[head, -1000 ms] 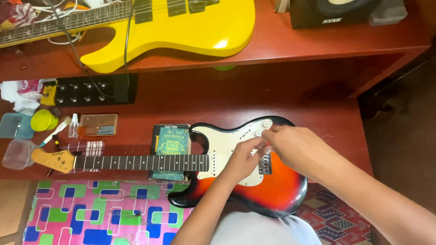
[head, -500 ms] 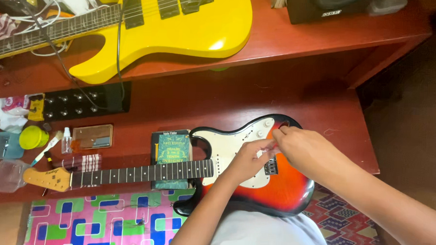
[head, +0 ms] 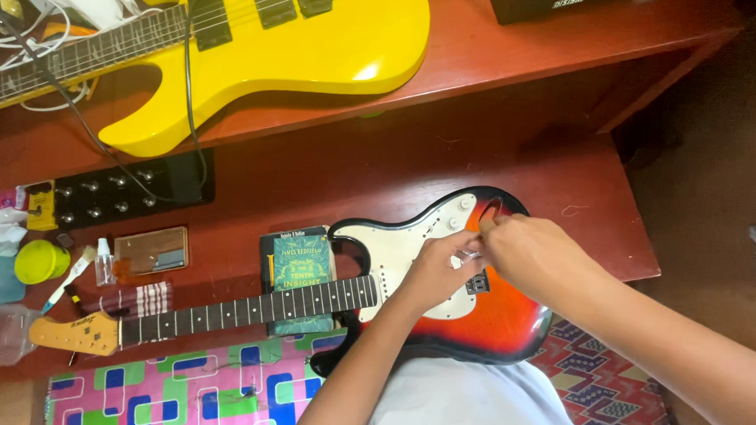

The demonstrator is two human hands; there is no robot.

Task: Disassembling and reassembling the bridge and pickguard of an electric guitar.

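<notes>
Head view looks straight down at my two hands meeting over the sunburst guitar (head: 475, 321), which lies flat on the red bench (head: 379, 171) with its neck running out toward nine o'clock and its body close against my lap. My left hand (head: 437, 269) rests on the white pickguard (head: 393, 251) with the fingers curled in, pinching at something small near the bridge; my right hand (head: 531, 256) comes in from three o'clock, fingers closed on the same spot, just by the knobs. What exactly sits between my fingertips is too small to tell, though it looks like a thin string end or a bit of hardware. I judge this is fine work at the bridge, so doing it well means keeping the left hand planted to steady the body, moving only the fingertips, and pulling along the line of the strings rather than across the finish. A green book (head: 302, 264) props the neck at ten o'clock from my hands. Further off at twelve o'clock lies a yellow guitar (head: 317, 43), with a black pedal board (head: 119, 191) at ten o'clock.
</notes>
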